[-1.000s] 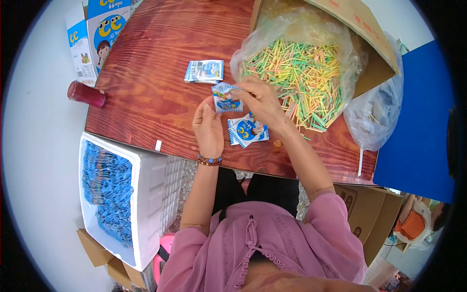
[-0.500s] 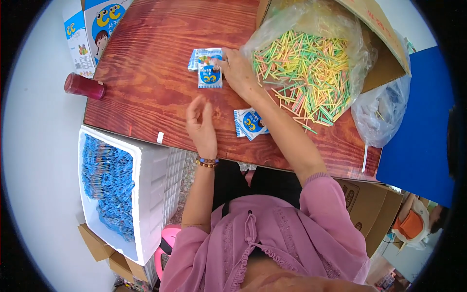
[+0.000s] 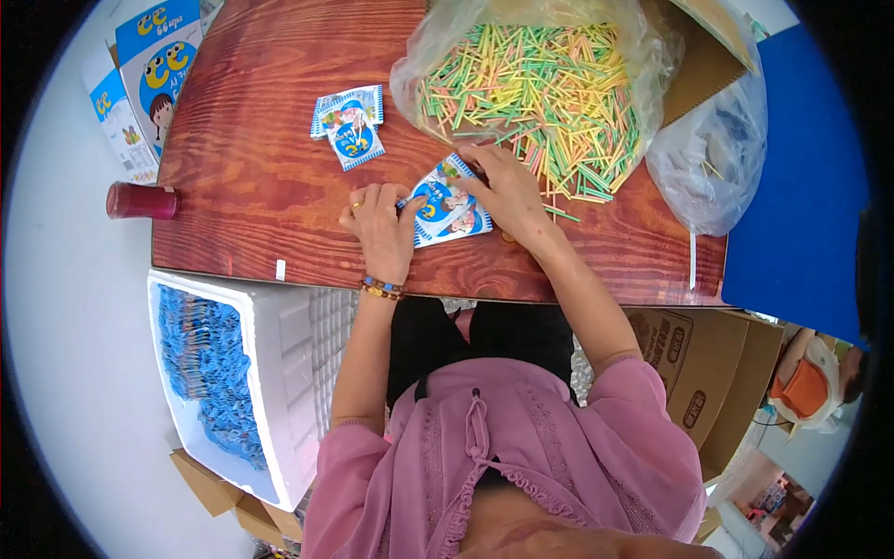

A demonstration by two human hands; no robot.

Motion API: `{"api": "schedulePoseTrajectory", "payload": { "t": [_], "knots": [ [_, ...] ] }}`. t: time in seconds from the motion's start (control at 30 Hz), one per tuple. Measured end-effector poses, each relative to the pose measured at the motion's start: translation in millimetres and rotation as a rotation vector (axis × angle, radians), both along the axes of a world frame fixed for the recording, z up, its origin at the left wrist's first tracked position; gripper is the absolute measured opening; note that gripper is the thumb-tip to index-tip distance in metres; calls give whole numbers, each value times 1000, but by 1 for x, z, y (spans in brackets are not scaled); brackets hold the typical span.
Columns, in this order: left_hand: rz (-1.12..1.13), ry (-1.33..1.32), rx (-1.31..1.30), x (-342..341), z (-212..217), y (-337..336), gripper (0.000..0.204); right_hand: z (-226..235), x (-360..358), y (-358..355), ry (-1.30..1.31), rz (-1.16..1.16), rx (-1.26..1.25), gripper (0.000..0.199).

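Head view: a reddish wooden worktop [image 3: 242, 186] bears a clear bag of coloured sticks [image 3: 540, 88] at its far edge. Left of the bag lie two packets [image 3: 349, 126]. A white foam box [image 3: 270, 391] stands below the worktop's near edge. Just before the bag, both hands, left hand [image 3: 380, 228] and right hand [image 3: 507, 191], pinch a small blue-and-white packet [image 3: 447, 200] lying on the worktop.

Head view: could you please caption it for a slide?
Both hands hold a blue-and-white packet beside bagged coloured sticks.

Bare tabletop [image 3: 251, 177] lies open leftward; the straw bag [image 3: 531, 84] blocks the right.
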State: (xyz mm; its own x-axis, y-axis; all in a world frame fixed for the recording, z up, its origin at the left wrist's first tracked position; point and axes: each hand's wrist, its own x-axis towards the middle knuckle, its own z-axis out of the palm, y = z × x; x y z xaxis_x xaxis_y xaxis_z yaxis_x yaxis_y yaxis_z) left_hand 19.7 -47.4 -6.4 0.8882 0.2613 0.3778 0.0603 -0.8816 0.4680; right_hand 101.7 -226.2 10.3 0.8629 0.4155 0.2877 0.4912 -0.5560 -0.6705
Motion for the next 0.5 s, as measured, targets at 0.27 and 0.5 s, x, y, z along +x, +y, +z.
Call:
{"api": "schedulePoseTrajectory", "payload": {
  "t": [0.27,0.5],
  "knots": [
    [42,-226,-867,7,8,-11,17,3,15,-3,406,145,357,11],
    [-21,-23,-522,6,11,-8,9,-3,-1,2,-91,3,193,12]
  ]
}}
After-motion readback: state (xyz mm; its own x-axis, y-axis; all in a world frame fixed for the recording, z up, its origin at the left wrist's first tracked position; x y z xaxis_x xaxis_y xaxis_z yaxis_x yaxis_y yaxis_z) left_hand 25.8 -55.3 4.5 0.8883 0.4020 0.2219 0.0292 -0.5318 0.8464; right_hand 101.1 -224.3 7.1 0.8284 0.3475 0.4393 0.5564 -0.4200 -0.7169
